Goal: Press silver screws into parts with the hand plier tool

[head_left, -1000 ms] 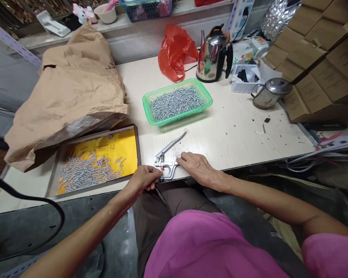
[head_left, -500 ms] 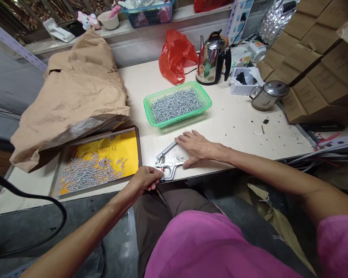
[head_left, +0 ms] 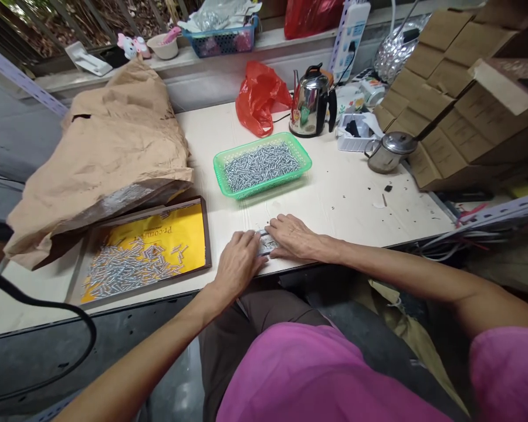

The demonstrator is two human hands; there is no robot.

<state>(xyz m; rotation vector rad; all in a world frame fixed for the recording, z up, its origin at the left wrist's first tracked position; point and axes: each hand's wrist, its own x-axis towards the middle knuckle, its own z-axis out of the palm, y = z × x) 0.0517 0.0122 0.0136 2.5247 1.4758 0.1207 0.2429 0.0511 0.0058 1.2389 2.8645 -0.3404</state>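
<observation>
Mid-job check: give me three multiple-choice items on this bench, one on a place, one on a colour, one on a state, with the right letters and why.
1. Where does the green basket of small metal parts stand?
A. On the table beyond both hands
B. On the person's lap
C. Inside the brown paper bag

2. What colour is the lining of the tray to the left?
A. Blue
B. Yellow
C. White

3. How do the hands lie on the metal hand tool?
A. Both lifted clear of it
B. Only one hand near it
C. Both flat over it, covering most of it

Answers: 1 A, the basket sits farther up the table than the hands. 2 B, yellow shows under the loose parts. 3 C, the left hand and right hand press over the tool, leaving only a sliver visible.
</observation>
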